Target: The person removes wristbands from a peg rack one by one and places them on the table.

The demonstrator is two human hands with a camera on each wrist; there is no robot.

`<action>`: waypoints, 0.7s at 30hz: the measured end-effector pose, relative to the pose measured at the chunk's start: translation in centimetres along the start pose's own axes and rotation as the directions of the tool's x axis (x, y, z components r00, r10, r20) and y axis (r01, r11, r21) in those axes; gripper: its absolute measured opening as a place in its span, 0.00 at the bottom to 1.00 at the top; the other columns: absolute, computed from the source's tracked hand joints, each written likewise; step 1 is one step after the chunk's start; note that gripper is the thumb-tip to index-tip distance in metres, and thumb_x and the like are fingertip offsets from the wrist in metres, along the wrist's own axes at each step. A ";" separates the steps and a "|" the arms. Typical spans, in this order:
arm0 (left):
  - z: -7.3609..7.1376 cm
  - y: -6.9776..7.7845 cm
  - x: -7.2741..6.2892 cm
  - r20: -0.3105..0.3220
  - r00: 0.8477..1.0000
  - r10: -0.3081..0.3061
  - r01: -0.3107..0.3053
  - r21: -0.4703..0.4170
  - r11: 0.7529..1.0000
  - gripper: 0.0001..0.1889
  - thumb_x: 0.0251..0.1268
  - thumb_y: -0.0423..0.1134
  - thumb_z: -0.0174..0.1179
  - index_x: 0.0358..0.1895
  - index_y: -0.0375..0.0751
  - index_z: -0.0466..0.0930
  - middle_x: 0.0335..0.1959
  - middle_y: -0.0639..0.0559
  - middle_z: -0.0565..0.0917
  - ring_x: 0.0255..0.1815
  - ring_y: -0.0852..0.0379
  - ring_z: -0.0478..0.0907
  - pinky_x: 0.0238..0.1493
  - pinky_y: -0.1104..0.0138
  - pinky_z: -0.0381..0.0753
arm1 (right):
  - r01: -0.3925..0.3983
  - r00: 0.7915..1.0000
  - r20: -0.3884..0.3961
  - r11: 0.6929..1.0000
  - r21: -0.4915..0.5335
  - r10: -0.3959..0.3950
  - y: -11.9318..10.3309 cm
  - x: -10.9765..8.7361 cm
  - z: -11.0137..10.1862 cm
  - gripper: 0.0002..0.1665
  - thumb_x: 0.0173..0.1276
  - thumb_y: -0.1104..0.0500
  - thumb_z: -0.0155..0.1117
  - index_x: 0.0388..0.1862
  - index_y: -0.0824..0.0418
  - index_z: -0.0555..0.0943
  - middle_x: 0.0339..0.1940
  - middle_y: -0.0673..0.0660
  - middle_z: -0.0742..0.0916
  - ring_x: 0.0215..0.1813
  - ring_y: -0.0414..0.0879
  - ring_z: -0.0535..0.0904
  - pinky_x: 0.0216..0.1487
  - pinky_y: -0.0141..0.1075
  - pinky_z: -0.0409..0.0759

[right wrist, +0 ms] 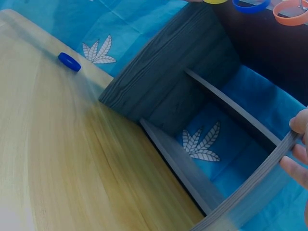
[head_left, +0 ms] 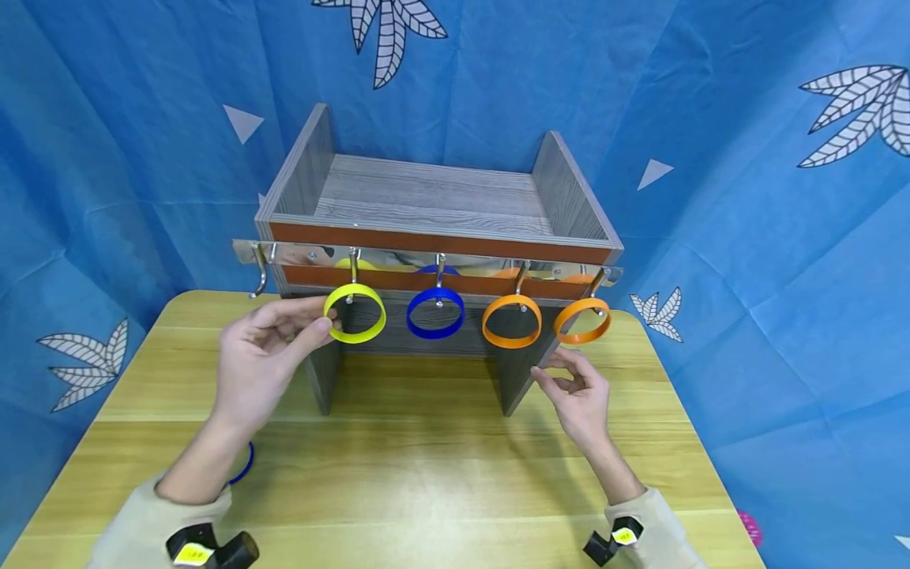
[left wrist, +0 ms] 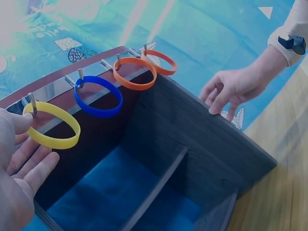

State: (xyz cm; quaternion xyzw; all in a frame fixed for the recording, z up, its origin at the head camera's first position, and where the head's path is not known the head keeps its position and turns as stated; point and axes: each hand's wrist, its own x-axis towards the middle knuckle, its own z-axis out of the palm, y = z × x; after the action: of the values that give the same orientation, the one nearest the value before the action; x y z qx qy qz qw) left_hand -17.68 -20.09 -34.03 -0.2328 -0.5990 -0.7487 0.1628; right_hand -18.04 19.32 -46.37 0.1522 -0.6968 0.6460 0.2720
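My left hand point(head_left: 257, 357) pinches the left edge of a yellow ring point(head_left: 364, 337) between thumb and fingers. That ring hangs from a hook on the metal rail point(head_left: 405, 259) along the front of a grey wooden shelf point(head_left: 434, 186). To its right hang a blue ring point(head_left: 435, 333), an orange ring point(head_left: 512, 343) and, on the rightmost hook, a second orange ring point(head_left: 584, 338). The leftmost hook point(head_left: 260, 273) bears nothing. With thumb and fingertips, my right hand point(head_left: 583, 395) grips the front edge of the shelf's right side panel point(right wrist: 260, 175).
Another blue ring point(right wrist: 70, 62) lies on the wooden table point(head_left: 426, 474) to the left of the shelf; my left forearm partly hides it in the head view. Blue patterned cloth point(head_left: 711, 158) hangs behind and beside the table.
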 end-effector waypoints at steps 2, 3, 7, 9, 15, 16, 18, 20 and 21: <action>0.0 0.0 0.1 0.007 1.000 -0.002 0.002 0.000 1.000 0.12 0.68 0.17 0.63 0.51 0.28 0.88 0.41 0.55 0.93 0.39 0.63 0.90 0.46 0.71 0.94 | -0.002 1.000 -0.002 1.000 -0.003 0.002 0.0 0.0 0.0 0.22 0.59 0.85 0.68 0.54 0.81 0.81 0.43 0.44 0.91 0.44 0.34 0.89 0.40 0.26 0.92; 0.0 0.1 0.1 0.006 1.000 -0.004 0.004 0.003 1.000 0.12 0.68 0.18 0.63 0.50 0.29 0.88 0.41 0.55 0.93 0.39 0.63 0.90 0.46 0.71 0.94 | -0.002 1.000 -0.002 1.000 -0.007 0.002 0.1 0.0 0.0 0.22 0.59 0.85 0.68 0.54 0.81 0.81 0.43 0.44 0.91 0.44 0.34 0.89 0.40 0.25 0.92; 0.0 0.1 0.1 0.007 1.000 -0.008 0.008 0.003 1.000 0.11 0.68 0.18 0.63 0.50 0.27 0.88 0.39 0.56 0.93 0.39 0.63 0.90 0.45 0.70 0.95 | -0.004 1.000 0.000 1.000 -0.014 0.004 0.0 0.0 0.0 0.22 0.60 0.85 0.68 0.54 0.80 0.81 0.43 0.44 0.91 0.45 0.34 0.89 0.40 0.25 0.92; 0.0 0.1 0.1 -0.005 1.000 -0.013 0.013 0.011 1.000 0.11 0.68 0.18 0.63 0.49 0.27 0.88 0.39 0.56 0.93 0.39 0.63 0.91 0.44 0.69 0.95 | -0.002 1.000 0.002 1.000 -0.013 0.002 -0.1 0.0 0.0 0.22 0.60 0.85 0.68 0.54 0.80 0.81 0.43 0.44 0.91 0.45 0.34 0.89 0.40 0.25 0.92; 0.1 0.2 0.1 -0.005 1.000 -0.008 0.008 -0.009 1.000 0.13 0.67 0.16 0.62 0.47 0.32 0.89 0.39 0.54 0.93 0.38 0.62 0.91 0.41 0.68 0.95 | 0.017 1.000 0.019 1.000 0.000 -0.017 -0.1 0.0 -0.1 0.22 0.61 0.85 0.67 0.55 0.80 0.81 0.45 0.44 0.90 0.47 0.34 0.88 0.41 0.25 0.92; 0.2 0.3 0.2 -0.003 1.000 -0.007 0.007 -0.010 1.000 0.13 0.67 0.16 0.62 0.47 0.33 0.89 0.39 0.54 0.93 0.38 0.62 0.91 0.40 0.68 0.95 | 0.020 1.000 0.020 1.000 -0.003 -0.020 -0.1 0.0 -0.1 0.22 0.61 0.85 0.67 0.55 0.81 0.81 0.45 0.44 0.90 0.47 0.34 0.88 0.41 0.25 0.92; 0.2 0.3 0.2 0.000 1.000 -0.005 0.005 -0.016 1.000 0.14 0.68 0.16 0.62 0.48 0.33 0.89 0.39 0.54 0.93 0.38 0.62 0.91 0.40 0.67 0.95 | 0.023 1.000 0.019 1.000 -0.004 -0.023 -0.1 0.0 -0.1 0.22 0.61 0.85 0.67 0.55 0.81 0.81 0.45 0.44 0.90 0.47 0.34 0.88 0.41 0.25 0.92; 0.2 0.3 0.2 0.001 1.000 -0.007 0.007 -0.019 1.000 0.14 0.68 0.16 0.62 0.48 0.34 0.89 0.39 0.54 0.93 0.38 0.62 0.91 0.40 0.66 0.95 | 0.025 1.000 0.017 1.000 -0.001 -0.025 -0.1 0.0 0.0 0.22 0.61 0.85 0.66 0.55 0.81 0.81 0.45 0.44 0.90 0.47 0.34 0.88 0.41 0.25 0.92; 0.3 0.4 0.2 0.002 1.000 -0.007 0.007 -0.021 1.000 0.14 0.68 0.16 0.62 0.48 0.34 0.89 0.39 0.55 0.93 0.38 0.62 0.91 0.40 0.66 0.95 | 0.021 1.000 0.014 1.000 -0.003 -0.021 -0.1 0.0 0.0 0.22 0.60 0.85 0.67 0.55 0.81 0.81 0.45 0.44 0.90 0.47 0.34 0.88 0.40 0.25 0.92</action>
State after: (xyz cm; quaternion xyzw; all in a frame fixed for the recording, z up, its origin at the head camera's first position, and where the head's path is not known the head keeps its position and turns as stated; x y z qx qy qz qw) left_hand -17.66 -19.92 -33.55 -0.2329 -0.5921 -0.7553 0.1571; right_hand -17.96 19.34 -46.30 0.1634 -0.6981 0.6410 0.2740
